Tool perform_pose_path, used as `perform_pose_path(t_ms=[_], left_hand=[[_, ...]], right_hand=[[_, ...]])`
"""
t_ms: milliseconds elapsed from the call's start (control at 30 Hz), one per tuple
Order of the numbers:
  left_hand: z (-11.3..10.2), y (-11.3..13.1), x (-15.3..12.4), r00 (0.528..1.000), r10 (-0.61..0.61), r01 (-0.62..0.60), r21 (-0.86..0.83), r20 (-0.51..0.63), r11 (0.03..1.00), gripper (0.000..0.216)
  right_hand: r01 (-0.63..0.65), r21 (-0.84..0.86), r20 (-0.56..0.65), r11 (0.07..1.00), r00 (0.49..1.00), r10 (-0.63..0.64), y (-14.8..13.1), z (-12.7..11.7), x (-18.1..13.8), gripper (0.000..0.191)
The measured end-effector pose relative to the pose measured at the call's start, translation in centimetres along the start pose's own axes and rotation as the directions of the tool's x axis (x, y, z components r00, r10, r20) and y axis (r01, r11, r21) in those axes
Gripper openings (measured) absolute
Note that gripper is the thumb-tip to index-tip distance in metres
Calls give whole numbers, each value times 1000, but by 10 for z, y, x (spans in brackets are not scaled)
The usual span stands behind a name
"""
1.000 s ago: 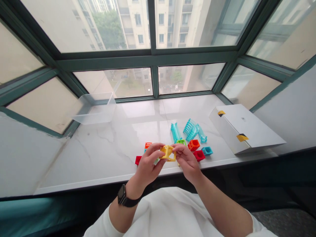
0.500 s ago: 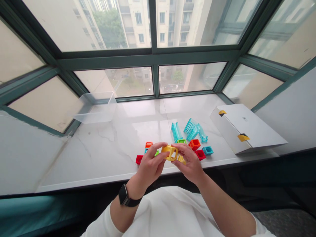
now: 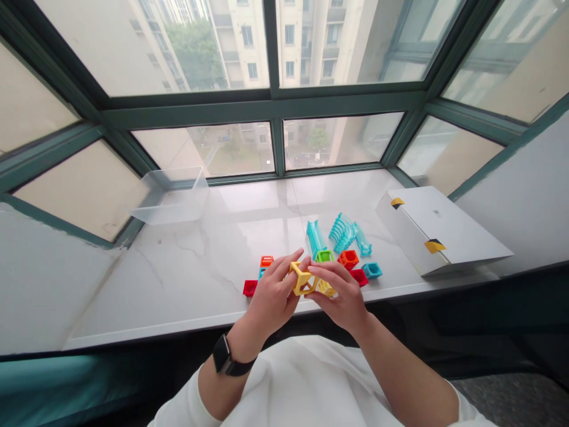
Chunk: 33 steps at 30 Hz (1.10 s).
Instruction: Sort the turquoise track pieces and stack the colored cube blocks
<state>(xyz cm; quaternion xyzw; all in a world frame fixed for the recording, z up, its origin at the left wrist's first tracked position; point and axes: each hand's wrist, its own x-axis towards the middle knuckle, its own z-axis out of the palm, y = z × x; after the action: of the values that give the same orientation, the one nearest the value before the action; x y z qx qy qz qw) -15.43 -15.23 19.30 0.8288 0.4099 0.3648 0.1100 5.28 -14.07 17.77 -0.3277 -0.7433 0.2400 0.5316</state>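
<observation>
Between my two hands is a yellow hollow cube block [image 3: 304,281], held above the front edge of the sill. My left hand [image 3: 274,296] grips its left side, and my right hand [image 3: 341,292] has its fingers on the right side. Just behind my right hand lie another yellow block [image 3: 326,288], a green block [image 3: 324,256], an orange-red block [image 3: 348,259], a red block [image 3: 359,277] and a blue block [image 3: 372,270]. By my left hand are an orange block [image 3: 267,261], a red block [image 3: 250,288] and a partly hidden blue block.
Clear blue track pieces [image 3: 342,232] lie behind the blocks. A see-through plastic bin [image 3: 178,198] stands at the back left of the white marble-look sill [image 3: 200,267]. On the right is a white box [image 3: 444,228] with yellow-black tabs. Green-framed windows enclose the sill.
The yellow cube block has been turned in my hands, so different open faces show. My fingers have shifted on it. The view has moved slightly.
</observation>
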Motion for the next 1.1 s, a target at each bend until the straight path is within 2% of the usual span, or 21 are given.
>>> perform_pose_path(t_ms=[133, 333, 433, 533, 633, 700, 800, 900, 1000, 1100], left_hand=[[-5, -4, 0, 999, 35, -36, 70, 16, 997, 61], [-6, 0, -3, 1000, 17, -17, 47, -16, 999, 33], [-4, 1, -6, 998, 2, -1, 14, -66, 1000, 30], [-3, 0, -9, 985, -58, 46, -78, -163, 996, 27], [-2, 0, -11, 960, -157, 112, -196, -232, 974, 24], [0, 0, -11, 958, -181, 128, -235, -223, 964, 32], [7, 3, -10, 975, -137, 98, -219, -174, 971, 54], [17, 6, -7, 981, -98, 63, -204, -165, 977, 54], [23, 9, -5, 978, -105, 65, -217, -178, 974, 50], [25, 12, -2, 977, -147, 108, -238, -152, 965, 50]], right_hand=[[-30, -17, 23, 999, 999, 30, 1, -3, -2, 51], [-52, -47, 31, 998, 998, 53, 2, -7, -2, 50], [-53, -62, 16, 997, 998, 54, 3, -10, -2, 48], [-98, -59, 0, 993, 995, 98, 9, -14, -4, 45], [-241, 65, -3, 968, 970, 242, 19, -19, -8, 46], [-349, 213, 22, 912, 935, 353, 25, -21, -11, 48], [-464, 418, 151, 781, 883, 445, 26, -21, -13, 48], [-524, 491, 258, 695, 850, 459, 22, -21, -12, 50], [-522, 451, 285, 724, 853, 437, 19, -24, -11, 53], [-437, 323, 256, 839, 894, 367, 20, -33, -9, 65]])
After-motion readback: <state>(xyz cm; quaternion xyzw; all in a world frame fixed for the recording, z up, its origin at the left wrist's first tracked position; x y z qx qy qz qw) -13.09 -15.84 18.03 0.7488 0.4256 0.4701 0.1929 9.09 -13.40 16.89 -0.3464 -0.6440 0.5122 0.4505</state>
